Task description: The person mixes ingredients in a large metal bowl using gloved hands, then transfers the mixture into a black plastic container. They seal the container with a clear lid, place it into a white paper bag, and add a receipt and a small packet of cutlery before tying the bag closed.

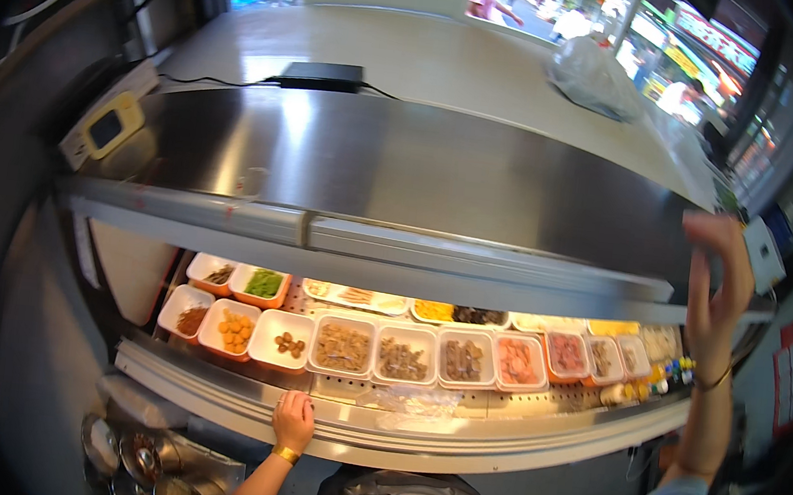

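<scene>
My left hand (294, 415), with a gold band at its wrist, rests loosely curled on the lower metal sill (406, 433) of a lit food display case. Whether its fingers grip the sill cannot be told. At the right, my raised right hand (719, 278) is blurred, its thumb and fingers apart with nothing seen between them. It is near the right end of the steel counter top (419, 170). Inside the case are white tubs, among them meatballs (235, 332), brown meat (344, 347), pink meat (518, 362) and chopped greens (263, 282). Clear plastic film (416, 402) lies before them.
A black box with cables (322, 76) sits behind the steel top. A yellow-framed device (113, 125) stands at its left, a white device (763, 251) at its right. Plastic bag (592, 76) at far right. Metal pots (146, 457) stand below left. People pass outside.
</scene>
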Motion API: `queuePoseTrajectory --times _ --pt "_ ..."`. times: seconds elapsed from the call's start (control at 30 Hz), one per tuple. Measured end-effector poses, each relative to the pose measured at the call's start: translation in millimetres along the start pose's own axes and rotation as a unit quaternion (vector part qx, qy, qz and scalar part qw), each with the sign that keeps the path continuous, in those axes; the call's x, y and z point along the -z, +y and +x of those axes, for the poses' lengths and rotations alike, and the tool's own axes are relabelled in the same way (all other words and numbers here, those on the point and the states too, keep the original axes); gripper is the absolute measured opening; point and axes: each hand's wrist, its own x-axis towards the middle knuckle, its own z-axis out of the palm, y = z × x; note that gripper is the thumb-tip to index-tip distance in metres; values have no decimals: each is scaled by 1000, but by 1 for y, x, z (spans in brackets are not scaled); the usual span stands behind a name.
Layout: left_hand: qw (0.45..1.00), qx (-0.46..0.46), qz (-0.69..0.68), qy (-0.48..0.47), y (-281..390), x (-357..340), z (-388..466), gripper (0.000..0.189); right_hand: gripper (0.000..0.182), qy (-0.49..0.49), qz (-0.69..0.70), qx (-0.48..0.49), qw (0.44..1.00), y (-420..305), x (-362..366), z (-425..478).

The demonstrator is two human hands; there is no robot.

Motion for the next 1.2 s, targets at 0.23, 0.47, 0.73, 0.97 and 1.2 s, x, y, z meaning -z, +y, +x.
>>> queuePoseTrajectory --times 0.23,0.47,0.73,0.97,1.2 --pt "998 -44 -38 -20 5 0 10 8 30 -220 121 -184 950 -138 -64 -217" --pt "971 -141 -129 -144 20 -9 -2 17 24 -515 177 -469 695 -232 -62 -422" --pt "939 -209 -147 -230 110 -66 -15 35 25 -428 0 -743 515 -280 2 -664" --pt "940 -213 -43 -264 106 -89 -26 20 22 -270 73 -915 290 -356 95 -786" --pt "965 -245 39 -81 179 -101 -52 18 20 -140 146 -935 291 -355 124 -855"
